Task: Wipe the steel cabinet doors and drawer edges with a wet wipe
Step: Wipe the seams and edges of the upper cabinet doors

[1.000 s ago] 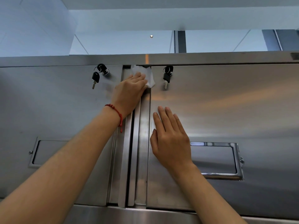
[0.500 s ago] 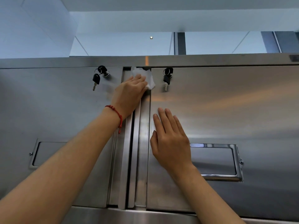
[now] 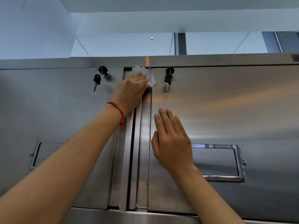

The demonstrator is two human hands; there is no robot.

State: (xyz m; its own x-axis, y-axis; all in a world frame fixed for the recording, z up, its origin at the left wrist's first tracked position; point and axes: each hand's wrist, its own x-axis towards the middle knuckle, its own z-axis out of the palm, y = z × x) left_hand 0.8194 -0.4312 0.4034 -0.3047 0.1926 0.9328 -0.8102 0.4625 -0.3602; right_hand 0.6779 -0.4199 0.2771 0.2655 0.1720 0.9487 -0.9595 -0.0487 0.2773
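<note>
Wet wipe: the wet wipe (image 3: 149, 76) sits at the top centre of the frame, against the head of the vertical strip between the two doors, just under the cabinet's top rail (image 3: 210, 59).
Left hand: my left hand (image 3: 131, 91) lies flat over the wipe, fingers straight and close together, pressing it onto the steel; only the wipe's upper and right edges show past my fingertips.
Right hand: my right hand (image 3: 171, 139) is spread flat on the right door (image 3: 234, 113), lower centre of the frame, holding nothing, bracing it, I judge.
Step in hand: wiping the door edges at the central seam (image 3: 131, 167), at its upper end.
Nearby: a key (image 3: 96, 80) hangs from the left door's lock, another key (image 3: 168, 80) from the right door's, one on each side of the wipe.
Next move: I judge the stroke should run down along the seam, with steady flat pressure so the wipe does not bunch, and kept clear of both keys.
Left to do: the recessed handle (image 3: 216, 162) and the broad door faces, as far as I can judge.
</note>
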